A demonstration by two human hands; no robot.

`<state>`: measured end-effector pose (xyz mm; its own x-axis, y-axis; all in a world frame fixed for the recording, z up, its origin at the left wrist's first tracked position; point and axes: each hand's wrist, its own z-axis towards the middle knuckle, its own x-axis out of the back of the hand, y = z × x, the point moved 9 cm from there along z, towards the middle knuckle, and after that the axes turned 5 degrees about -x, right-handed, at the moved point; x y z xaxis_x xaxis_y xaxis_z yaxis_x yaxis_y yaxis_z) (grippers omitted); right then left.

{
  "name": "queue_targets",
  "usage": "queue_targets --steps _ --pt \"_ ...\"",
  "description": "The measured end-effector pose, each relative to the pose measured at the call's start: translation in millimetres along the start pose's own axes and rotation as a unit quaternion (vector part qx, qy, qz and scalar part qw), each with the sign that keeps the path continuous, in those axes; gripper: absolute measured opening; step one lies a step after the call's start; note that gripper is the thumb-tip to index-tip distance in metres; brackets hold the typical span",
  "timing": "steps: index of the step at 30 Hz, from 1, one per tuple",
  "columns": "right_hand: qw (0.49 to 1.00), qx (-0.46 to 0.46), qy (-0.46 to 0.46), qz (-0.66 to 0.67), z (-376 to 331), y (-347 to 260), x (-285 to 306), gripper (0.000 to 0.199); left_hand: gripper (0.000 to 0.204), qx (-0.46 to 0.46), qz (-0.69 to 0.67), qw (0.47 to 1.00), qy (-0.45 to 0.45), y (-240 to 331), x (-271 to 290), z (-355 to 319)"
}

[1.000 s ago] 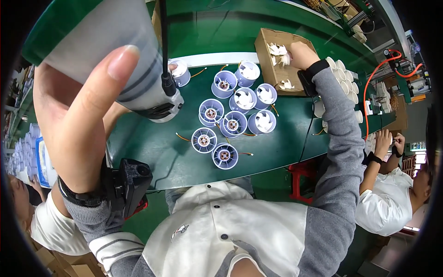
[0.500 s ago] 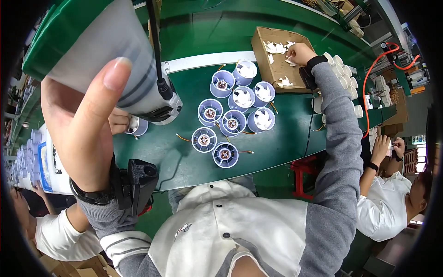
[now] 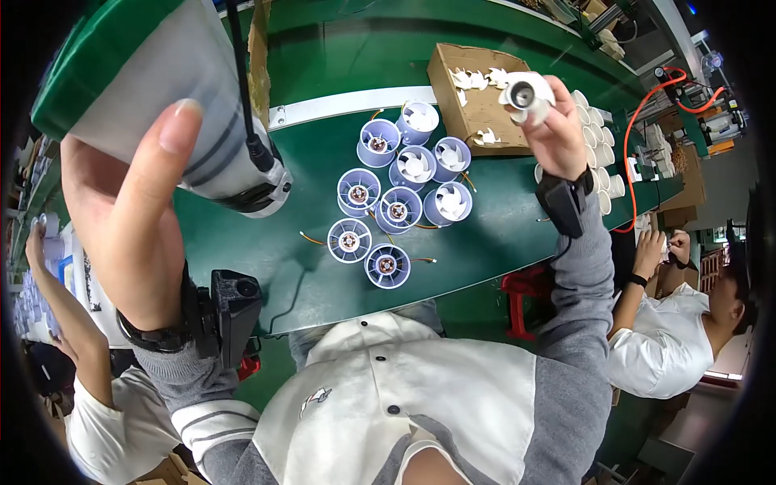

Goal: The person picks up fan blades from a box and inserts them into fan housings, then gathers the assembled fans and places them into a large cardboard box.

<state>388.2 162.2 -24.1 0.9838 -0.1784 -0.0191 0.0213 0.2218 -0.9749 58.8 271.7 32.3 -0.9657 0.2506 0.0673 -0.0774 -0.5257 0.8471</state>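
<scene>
My left hand (image 3: 137,218) is raised at the left, wrapped round a large grey-white device (image 3: 190,97) with a green end and a black cable. Its thumb lies along the near side; the other fingers are mostly hidden. Between the fingertips of my right hand (image 3: 563,133) is a white fan impeller (image 3: 533,85), its hollow hub turned up toward me, held above the right edge of a cardboard box (image 3: 483,113). More white impellers (image 3: 469,79) lie in that box. Several lilac round fan housings (image 3: 388,265) stand mid-table, some with impellers fitted, others showing a bare motor centre.
Stacked white cups (image 3: 602,153) stand right of the box, near an orange hose (image 3: 626,166). A red stool (image 3: 521,303) is below the table edge. One co-worker (image 3: 667,335) sits at the right; another person's arm (image 3: 69,315) reaches at the left beside lilac housings.
My right hand has come out of the box, lifting an impeller toward me. At the left, another person's hand has withdrawn from the table, and the housing it touched is gone from there.
</scene>
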Motion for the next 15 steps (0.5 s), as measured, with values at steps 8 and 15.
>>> queue_targets --steps 8,15 --pt "0.989 -0.025 -0.127 -0.065 0.2 -3.1 -66.7 0.022 0.045 -0.028 -0.024 0.999 0.019 1.9 3.5 -0.3" --pt "0.805 0.048 -0.288 -0.517 57.0 63.1 -126.5 0.016 0.044 -0.035 -0.009 0.999 -0.013 6.7 -1.3 -3.7"
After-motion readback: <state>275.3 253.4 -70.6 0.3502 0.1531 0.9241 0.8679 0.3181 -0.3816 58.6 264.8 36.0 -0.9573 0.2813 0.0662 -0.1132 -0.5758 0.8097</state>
